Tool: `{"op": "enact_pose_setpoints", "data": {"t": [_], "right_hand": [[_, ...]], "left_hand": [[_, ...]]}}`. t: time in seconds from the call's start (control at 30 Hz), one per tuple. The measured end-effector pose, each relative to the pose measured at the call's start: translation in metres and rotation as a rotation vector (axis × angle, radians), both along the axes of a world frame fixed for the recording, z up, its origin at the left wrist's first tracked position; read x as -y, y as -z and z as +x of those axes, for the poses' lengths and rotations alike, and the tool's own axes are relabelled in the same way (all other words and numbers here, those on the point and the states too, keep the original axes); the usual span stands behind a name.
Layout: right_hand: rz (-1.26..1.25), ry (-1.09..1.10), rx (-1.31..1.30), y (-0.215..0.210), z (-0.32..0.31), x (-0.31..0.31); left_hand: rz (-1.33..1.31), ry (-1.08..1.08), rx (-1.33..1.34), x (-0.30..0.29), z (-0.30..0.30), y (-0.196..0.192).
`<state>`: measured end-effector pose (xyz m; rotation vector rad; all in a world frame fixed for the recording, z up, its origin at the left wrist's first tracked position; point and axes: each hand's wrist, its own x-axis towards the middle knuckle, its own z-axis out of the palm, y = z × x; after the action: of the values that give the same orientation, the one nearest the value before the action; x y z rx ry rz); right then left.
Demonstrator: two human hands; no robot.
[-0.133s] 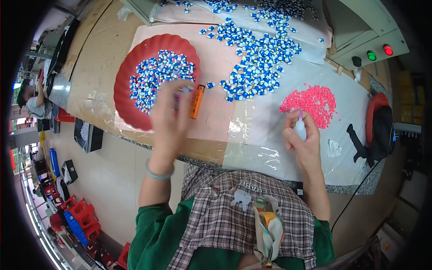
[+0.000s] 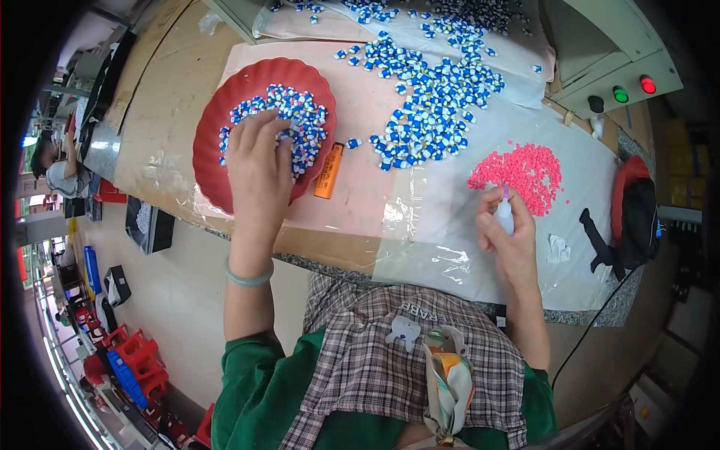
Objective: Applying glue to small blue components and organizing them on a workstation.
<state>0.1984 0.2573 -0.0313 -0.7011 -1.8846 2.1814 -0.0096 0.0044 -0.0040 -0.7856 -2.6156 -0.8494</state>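
Observation:
My left hand (image 2: 259, 161) is above a red scalloped bowl (image 2: 212, 105), its bent fingers apart over a heap of small blue and white pieces (image 2: 289, 101). No held piece shows between those fingers, though their tips partly cover the heap. Held in my right hand (image 2: 514, 244) is a small white squeeze bottle (image 2: 504, 217) with a purple tip pointing up and away from me. Just beyond that tip lies a pile of tiny pink pieces (image 2: 534, 169) on a white sheet.
More blue and white pieces (image 2: 427, 112) spread across the table's middle and back. An orange cylinder (image 2: 328, 172) lies beside the bowl. At right are a scrap of white paper (image 2: 558, 248), a black bundle (image 2: 636, 217) and a grey cabinet (image 2: 607, 82) with lights.
My left hand has moved left, away from the orange cylinder and further over the bowl, and its fingers have spread. The right hand keeps the bottle in nearly the same spot.

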Motion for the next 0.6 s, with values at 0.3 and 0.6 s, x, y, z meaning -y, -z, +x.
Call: {"op": "enact_pose_setpoints", "data": {"t": [0.3,0.6], "right_hand": [[0.001,0.013,0.020,-0.001,0.007,-0.001],[-0.075,0.019,-0.055,-0.008,0.009,0.001]], "left_hand": [[0.006,0.355,-0.058,-0.060,0.047,0.041],[0.263,0.349,0.411,-0.063,0.054,0.040]]}}
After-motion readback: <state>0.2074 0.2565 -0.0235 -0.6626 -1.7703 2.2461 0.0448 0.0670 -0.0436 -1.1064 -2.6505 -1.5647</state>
